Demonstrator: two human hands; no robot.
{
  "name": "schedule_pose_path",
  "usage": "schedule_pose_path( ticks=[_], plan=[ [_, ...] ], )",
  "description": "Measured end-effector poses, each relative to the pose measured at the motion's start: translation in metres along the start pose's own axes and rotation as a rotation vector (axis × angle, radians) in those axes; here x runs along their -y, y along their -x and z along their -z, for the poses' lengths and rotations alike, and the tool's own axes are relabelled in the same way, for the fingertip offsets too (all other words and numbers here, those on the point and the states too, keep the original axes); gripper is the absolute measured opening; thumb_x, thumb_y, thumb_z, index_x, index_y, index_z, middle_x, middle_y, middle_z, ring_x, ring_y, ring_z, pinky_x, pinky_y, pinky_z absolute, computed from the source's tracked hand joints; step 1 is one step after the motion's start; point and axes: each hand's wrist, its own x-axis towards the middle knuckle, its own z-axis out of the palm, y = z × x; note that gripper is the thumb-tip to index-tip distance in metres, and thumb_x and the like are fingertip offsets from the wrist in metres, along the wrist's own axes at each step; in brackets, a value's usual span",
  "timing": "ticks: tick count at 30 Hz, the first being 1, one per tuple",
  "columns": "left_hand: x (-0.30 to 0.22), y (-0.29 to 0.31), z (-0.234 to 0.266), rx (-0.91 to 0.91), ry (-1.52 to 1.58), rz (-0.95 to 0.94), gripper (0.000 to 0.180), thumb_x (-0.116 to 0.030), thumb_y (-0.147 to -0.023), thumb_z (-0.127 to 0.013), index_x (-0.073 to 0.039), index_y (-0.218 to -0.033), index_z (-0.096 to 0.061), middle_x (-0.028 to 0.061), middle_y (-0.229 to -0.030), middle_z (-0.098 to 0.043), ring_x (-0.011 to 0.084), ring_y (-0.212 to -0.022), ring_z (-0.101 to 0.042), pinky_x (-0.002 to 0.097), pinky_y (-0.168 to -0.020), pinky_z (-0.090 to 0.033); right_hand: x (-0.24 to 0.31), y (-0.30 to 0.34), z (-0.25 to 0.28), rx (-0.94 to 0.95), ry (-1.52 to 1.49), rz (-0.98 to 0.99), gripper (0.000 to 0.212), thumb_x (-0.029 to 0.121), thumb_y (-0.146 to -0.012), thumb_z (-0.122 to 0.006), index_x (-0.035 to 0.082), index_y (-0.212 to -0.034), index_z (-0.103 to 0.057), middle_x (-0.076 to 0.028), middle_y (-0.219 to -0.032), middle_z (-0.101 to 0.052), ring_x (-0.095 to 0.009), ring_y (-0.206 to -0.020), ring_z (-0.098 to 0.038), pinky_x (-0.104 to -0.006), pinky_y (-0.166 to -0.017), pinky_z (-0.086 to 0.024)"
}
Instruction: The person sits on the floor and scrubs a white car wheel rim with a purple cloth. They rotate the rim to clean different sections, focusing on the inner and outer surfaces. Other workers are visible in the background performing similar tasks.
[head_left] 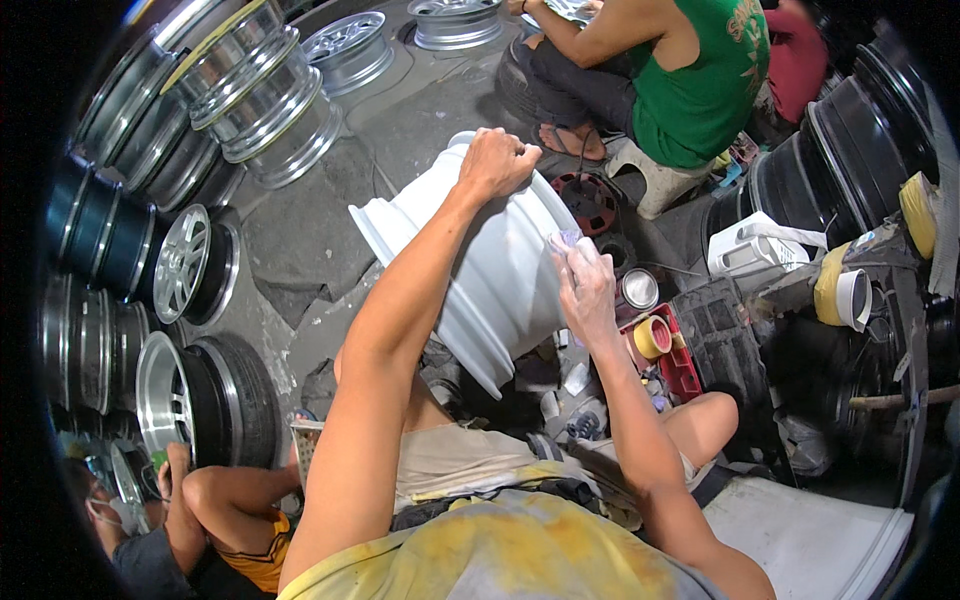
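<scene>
A pale grey-white wheel rim (505, 265) is tilted in front of me above my lap. My left hand (495, 165) is closed over its upper edge, with the fingertips partly hidden. On the rim's right edge, my right hand (585, 285) pinches a small, crumpled, pale purple piece (564, 239) against the surface; whether it is sandpaper or cloth, I cannot tell. White dust coats the fingers of that hand.
Shiny rims (265, 95) are stacked at the left, dark ones (840, 150) at the right. A person in green (700, 85) sits ahead; another person (240, 500) sits lower left. By my right forearm are an open can (640, 289), a tape roll (653, 337) and a red tray (683, 375).
</scene>
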Motion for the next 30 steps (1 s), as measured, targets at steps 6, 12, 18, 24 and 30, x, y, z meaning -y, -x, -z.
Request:
schedule_pose_path(
  ticks=[6,12,18,24,30],
  plan=[
    [0.001,0.001,0.001,-0.023,-0.028,-0.029,0.045,-0.036,-0.089,-0.059,0.005,-0.085,-0.079,0.0319,-0.084,-0.071,0.0469,-0.083,-0.069,0.0494,-0.093,-0.052,-0.017,0.048,-0.006,-0.073,0.175,0.155,0.052,0.003,-0.087,-0.067,0.005,-0.139,-0.065,-0.011,-0.094,-0.058,-0.029,-0.088,-0.059,-0.0434,-0.078,-0.042],
    [0.014,-0.001,-0.005,-0.034,-0.017,-0.032,0.045,-0.033,-0.09,-0.058,0.008,-0.077,-0.073,0.0306,-0.083,-0.069,0.046,-0.084,-0.068,0.0513,-0.085,-0.052,-0.016,0.042,-0.012,-0.073,0.305,0.265,0.054,0.007,-0.084,-0.065,0.006,-0.138,-0.068,-0.005,-0.092,-0.056,-0.024,-0.089,-0.057,-0.0406,-0.077,-0.042],
    [0.005,-0.003,-0.005,-0.102,0.002,-0.061,0.044,-0.031,-0.088,-0.059,0.009,-0.074,-0.07,0.0305,-0.076,-0.066,0.047,-0.075,-0.068,0.0507,-0.079,-0.054,-0.006,0.015,-0.02,-0.117,0.317,0.196,0.052,0.007,-0.084,-0.067,0.007,-0.136,-0.069,-0.003,-0.093,-0.056,-0.024,-0.087,-0.056,-0.0396,-0.076,-0.041],
    [0.005,-0.002,-0.002,-0.091,0.028,-0.069,0.044,-0.032,-0.088,-0.059,0.008,-0.074,-0.07,0.0307,-0.077,-0.067,0.0465,-0.075,-0.067,0.0511,-0.079,-0.054,-0.003,0.049,-0.02,-0.132,0.32,0.133,0.047,0.007,-0.086,-0.067,0.007,-0.134,-0.07,-0.003,-0.095,-0.058,-0.023,-0.088,-0.056,-0.0397,-0.075,-0.04],
    [0.001,0.001,0.002,0.023,0.027,0.024,0.045,-0.034,-0.088,-0.06,0.007,-0.085,-0.079,0.0311,-0.085,-0.071,0.0483,-0.086,-0.069,0.0516,-0.094,-0.053,0.016,0.014,-0.017,-0.16,0.214,0.014,0.046,0.007,-0.088,-0.068,0.007,-0.134,-0.069,-0.007,-0.097,-0.059,-0.026,-0.091,-0.057,-0.0426,-0.078,-0.04]
  ],
)
